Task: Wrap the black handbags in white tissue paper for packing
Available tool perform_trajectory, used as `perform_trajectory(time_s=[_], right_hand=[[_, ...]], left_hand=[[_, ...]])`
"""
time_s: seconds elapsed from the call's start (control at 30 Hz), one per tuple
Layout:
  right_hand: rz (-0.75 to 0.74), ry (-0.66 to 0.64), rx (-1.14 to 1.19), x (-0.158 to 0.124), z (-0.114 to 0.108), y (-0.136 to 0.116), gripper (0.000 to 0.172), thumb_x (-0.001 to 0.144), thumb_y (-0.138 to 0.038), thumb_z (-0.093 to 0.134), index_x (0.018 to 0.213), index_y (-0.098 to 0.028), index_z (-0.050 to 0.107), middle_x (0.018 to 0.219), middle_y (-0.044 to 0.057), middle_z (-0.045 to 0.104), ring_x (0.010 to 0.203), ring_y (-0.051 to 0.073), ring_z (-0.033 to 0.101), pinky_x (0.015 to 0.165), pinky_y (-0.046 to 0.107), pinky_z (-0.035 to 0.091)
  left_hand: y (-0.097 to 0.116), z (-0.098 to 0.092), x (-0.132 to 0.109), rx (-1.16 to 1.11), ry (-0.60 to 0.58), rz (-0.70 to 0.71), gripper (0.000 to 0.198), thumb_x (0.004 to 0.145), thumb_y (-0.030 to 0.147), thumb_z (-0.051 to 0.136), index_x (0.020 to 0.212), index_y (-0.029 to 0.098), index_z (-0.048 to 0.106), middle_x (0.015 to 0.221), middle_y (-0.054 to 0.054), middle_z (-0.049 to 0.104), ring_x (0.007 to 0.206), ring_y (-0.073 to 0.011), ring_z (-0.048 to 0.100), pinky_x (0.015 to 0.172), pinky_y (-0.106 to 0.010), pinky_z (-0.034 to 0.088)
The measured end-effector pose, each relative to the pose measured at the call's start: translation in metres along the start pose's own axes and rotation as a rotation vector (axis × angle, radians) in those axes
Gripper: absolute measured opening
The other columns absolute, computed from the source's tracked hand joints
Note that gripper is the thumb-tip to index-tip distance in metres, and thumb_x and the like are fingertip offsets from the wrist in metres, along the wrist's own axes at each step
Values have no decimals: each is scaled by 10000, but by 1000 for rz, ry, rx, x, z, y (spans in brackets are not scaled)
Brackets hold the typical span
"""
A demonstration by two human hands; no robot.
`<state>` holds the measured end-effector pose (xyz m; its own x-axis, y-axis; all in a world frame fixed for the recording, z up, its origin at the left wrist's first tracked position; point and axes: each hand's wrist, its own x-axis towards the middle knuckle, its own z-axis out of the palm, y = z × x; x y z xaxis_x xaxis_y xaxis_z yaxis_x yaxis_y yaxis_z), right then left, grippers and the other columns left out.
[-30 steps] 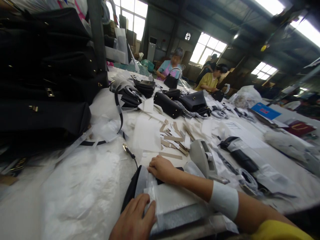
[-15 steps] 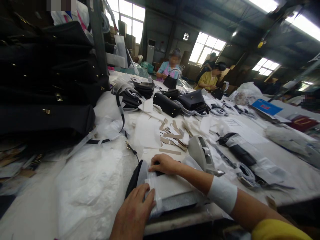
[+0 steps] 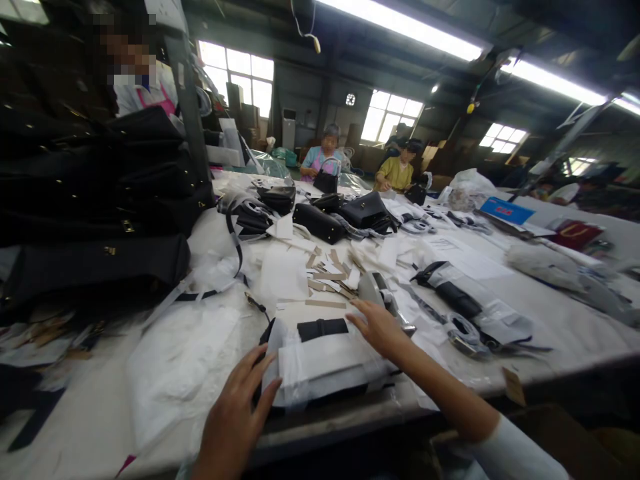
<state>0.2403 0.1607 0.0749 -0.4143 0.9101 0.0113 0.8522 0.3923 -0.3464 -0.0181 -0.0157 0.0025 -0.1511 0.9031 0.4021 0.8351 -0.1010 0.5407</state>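
Note:
A black bag wrapped in white paper and clear film [image 3: 325, 363] lies at the table's near edge, with a black band [image 3: 323, 328] showing at its top. My left hand [image 3: 235, 417] rests on the bag's left end, fingers spread and open. My right hand [image 3: 381, 327] hovers open just right of the band, fingers stretched toward a grey tape dispenser [image 3: 377, 293]. Neither hand holds anything.
Stacked black bags [image 3: 95, 220] fill the left. Brown paper strips [image 3: 325, 273], white sheets, more black bags [image 3: 320, 223] and a wrapped strap [image 3: 465, 303] litter the white table [image 3: 75, 413]. Two people sit at the far end; another stands far left.
My right hand has lifted off the bag's top and moved right toward the tape dispenser, uncovering the black band. My left hand has opened and slid left. The view has tilted up.

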Motion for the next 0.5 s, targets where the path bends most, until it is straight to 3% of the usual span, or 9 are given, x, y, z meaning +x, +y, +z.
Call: perform_trajectory(time_s=[0.13, 0.27, 0.4, 0.5], right_hand=[[150, 22, 30, -45, 5, 31, 516, 905, -348, 577, 1374, -136, 544, 1348, 187, 603, 1254, 342, 564, 1059, 438, 400], [291, 88, 238, -46, 23, 36, 624, 838, -415, 654, 1398, -171, 527, 1371, 157, 596, 1301, 357, 523, 1089, 451, 368], [324, 175, 393, -39, 29, 38, 631, 830, -452, 643, 1375, -148, 550, 1250, 160, 677, 1223, 351, 590, 1061, 468, 398], [317, 281, 576, -42, 28, 40, 630, 868, -512, 558, 1377, -139, 548, 1174, 140, 715, 1124, 300, 659, 1014, 423, 463]], left_hand=[[-15, 4, 10, -244, -144, -362, 541, 966, 448, 467, 1402, 130, 504, 1453, -152, 518, 1356, -307, 466, 1094, -521, 399], [-20, 16, 26, -499, -154, -618, 639, 874, 444, 612, 1410, 117, 495, 1459, -155, 506, 1379, -317, 430, 1149, -475, 329], [-12, 13, 30, -554, -99, -646, 682, 855, 423, 628, 1438, 116, 456, 1499, -147, 466, 1390, -285, 427, 1160, -398, 326], [-5, -1, 21, -674, 6, -561, 673, 846, 430, 653, 1450, 212, 449, 1548, -60, 418, 1440, -248, 349, 1195, -374, 265]])
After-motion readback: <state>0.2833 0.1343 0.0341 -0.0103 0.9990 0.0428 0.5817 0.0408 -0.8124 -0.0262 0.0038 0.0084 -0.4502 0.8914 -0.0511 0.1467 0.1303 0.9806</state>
